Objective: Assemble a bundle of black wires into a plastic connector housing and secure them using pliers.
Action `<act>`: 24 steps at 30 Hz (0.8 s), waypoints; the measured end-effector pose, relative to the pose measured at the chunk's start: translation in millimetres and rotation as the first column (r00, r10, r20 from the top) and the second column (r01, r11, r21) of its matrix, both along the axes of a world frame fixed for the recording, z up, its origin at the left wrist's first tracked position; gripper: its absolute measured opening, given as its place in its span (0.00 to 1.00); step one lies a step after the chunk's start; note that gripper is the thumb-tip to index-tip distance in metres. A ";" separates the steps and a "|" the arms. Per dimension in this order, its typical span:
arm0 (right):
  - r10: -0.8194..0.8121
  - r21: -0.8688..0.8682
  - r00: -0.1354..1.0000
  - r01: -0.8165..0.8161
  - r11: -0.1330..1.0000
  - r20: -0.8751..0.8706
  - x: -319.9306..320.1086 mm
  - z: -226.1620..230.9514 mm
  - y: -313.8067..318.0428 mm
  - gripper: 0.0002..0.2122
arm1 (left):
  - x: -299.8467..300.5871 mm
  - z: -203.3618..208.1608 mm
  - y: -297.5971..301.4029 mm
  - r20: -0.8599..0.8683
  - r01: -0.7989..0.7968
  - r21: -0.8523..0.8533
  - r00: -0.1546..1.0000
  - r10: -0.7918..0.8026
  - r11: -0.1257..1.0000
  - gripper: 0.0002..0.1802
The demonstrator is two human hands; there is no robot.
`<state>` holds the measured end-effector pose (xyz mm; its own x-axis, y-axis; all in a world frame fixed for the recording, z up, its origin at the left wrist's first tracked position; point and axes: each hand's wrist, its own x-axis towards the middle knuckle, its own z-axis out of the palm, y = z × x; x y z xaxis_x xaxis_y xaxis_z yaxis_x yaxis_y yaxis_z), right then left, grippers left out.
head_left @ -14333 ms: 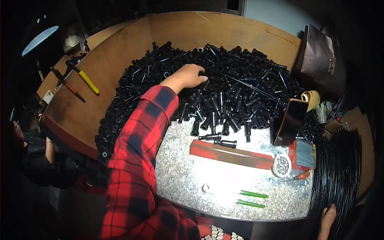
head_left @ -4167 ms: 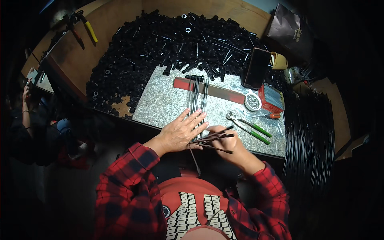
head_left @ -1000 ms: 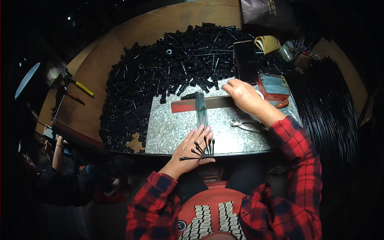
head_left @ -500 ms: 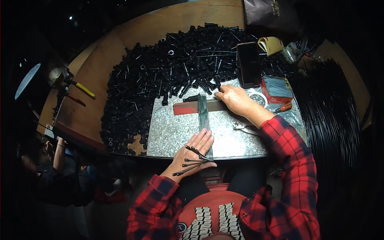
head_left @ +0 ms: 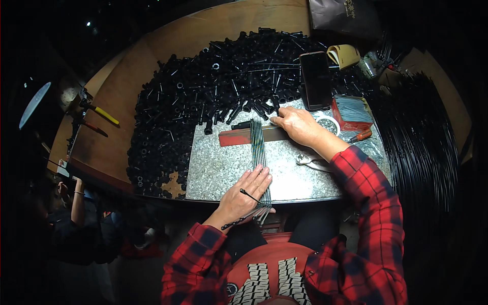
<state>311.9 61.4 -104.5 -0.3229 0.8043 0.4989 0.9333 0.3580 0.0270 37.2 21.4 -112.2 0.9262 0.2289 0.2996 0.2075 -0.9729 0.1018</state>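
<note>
While left hand (head_left: 244,195) grips thin rods (head_left: 258,150), speckled slab (head_left: 218,170) gleams; right hand (head_left: 302,126), hold unclear; room (head_left: 56,46) around dark

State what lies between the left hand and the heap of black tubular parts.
In the head view, thin rods run from the left hand over the speckled slab and red bar; one black tubular part lies by the bar's far edge.

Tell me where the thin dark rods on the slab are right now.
Near the middle of the head view, the thin dark rods lie partly under the left hand, crossing the red bar.
</note>
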 end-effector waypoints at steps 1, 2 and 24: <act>0.005 0.010 1.000 -0.005 1.000 -0.001 0.1 -0.2 0.1 0.08 | 0.0 0.8 -0.3 -0.002 -0.001 -0.007 1.000 0.001 1.000 0.44; 0.005 0.010 1.000 -0.005 1.000 -0.001 -0.1 0.1 -0.1 0.08 | -0.1 0.9 -0.5 -0.002 -0.001 -0.007 1.000 0.001 1.000 0.44; -0.020 -0.060 1.000 0.020 0.998 -0.011 -10.0 9.3 2.1 0.08 | -0.4 -1.7 -0.3 0.024 0.002 -0.052 1.000 0.000 0.999 0.43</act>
<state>301.9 63.5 -95.2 -0.3011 0.8388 0.4535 0.9404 0.3400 -0.0044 36.8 21.1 -113.9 0.9191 0.2440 0.3094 0.2034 -0.9663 0.1577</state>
